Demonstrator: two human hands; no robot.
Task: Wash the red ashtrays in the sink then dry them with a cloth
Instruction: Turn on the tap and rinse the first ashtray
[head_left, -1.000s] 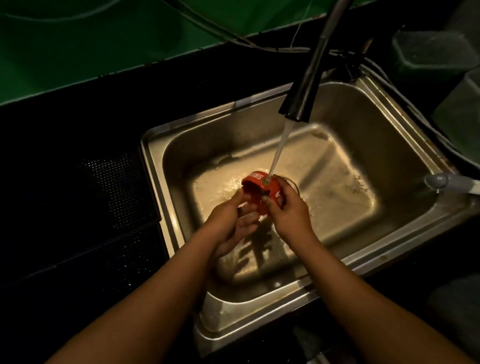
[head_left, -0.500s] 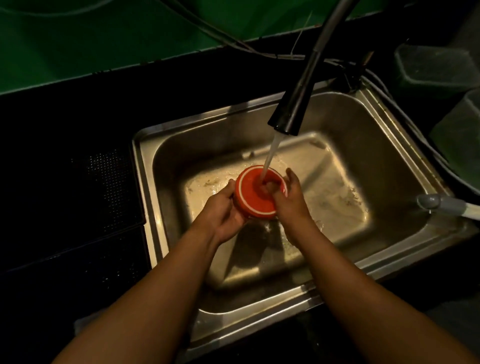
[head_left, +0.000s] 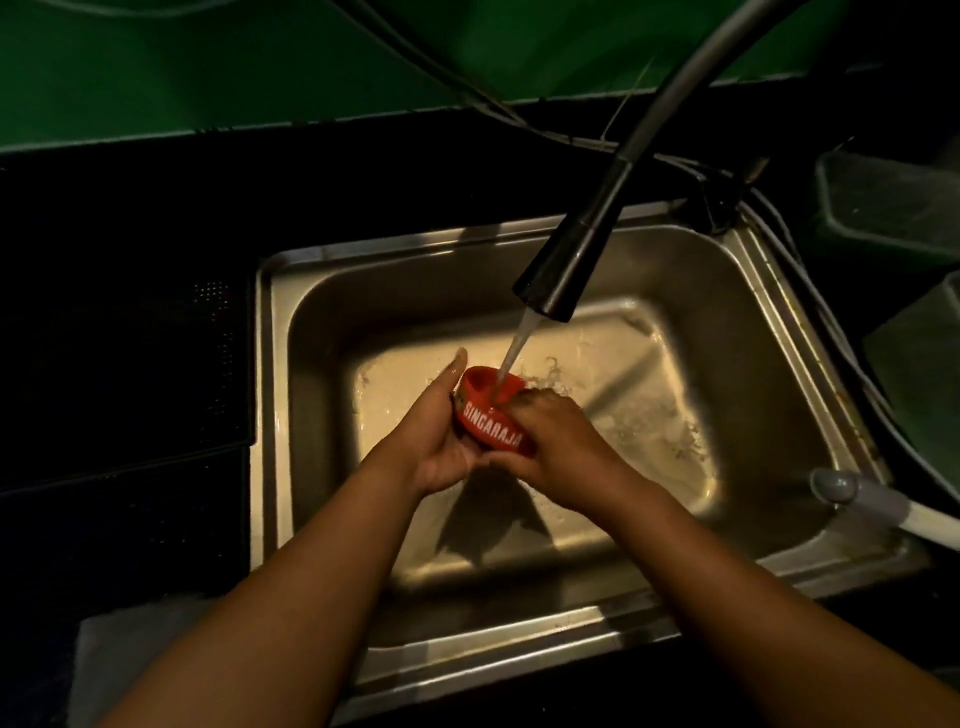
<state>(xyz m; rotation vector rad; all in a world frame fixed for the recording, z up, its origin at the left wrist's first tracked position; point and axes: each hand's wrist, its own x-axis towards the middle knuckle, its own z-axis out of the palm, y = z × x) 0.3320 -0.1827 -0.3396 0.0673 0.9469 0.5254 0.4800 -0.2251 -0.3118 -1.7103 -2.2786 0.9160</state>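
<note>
A round red ashtray (head_left: 485, 423) with white lettering on its side is held over the steel sink (head_left: 769, 332), tilted with its hollow facing up and away. Water from the black tap (head_left: 561, 275) runs straight into that hollow. My left hand (head_left: 436, 436) cups the ashtray from the left and underneath, thumb raised. My right hand (head_left: 561, 447) grips it from the right, fingers over the rim. No cloth or other ashtray shows.
A dark perforated drainboard (head_left: 130, 364) lies left of the sink. Greenish plastic tubs (head_left: 893, 208) stand at the back right. A pale pipe end (head_left: 852, 491) juts over the sink's right rim. Cables run along the green wall behind.
The ashtray has been turned from showing its flat ringed bottom to showing its lettered side and hollow. Both hands shifted slightly around it under the stream.
</note>
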